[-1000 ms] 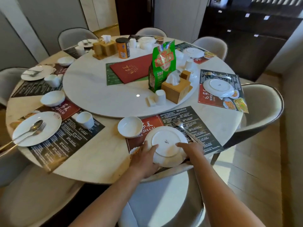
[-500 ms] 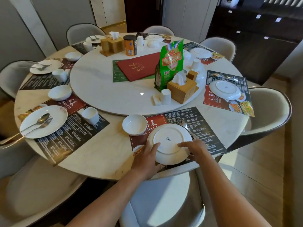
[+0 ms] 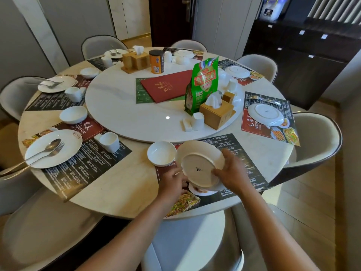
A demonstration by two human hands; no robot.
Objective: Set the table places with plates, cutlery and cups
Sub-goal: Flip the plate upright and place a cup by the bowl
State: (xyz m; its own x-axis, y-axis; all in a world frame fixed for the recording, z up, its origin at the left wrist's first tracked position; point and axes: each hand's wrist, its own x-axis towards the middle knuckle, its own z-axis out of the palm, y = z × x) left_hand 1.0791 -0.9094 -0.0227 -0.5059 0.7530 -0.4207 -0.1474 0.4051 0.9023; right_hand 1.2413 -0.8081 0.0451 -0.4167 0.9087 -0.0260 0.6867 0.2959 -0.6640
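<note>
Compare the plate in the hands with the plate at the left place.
The held plate is tilted, underside up, off the placemat; the left plate lies flat, face up. The held plate is bare, gripped by the left hand and right hand; the left plate carries a spoon and fork. Both are round and white.

Plate (image 3: pixel 199 163): white, tilted with its underside up, lifted over the placemat (image 3: pixel 244 165)
Right hand (image 3: pixel 231 172): grips the right rim
Left hand (image 3: pixel 172 182): holds the lower left rim (fingers partly hidden)
Bowl (image 3: pixel 161 153): just beside the plate's left
</note>
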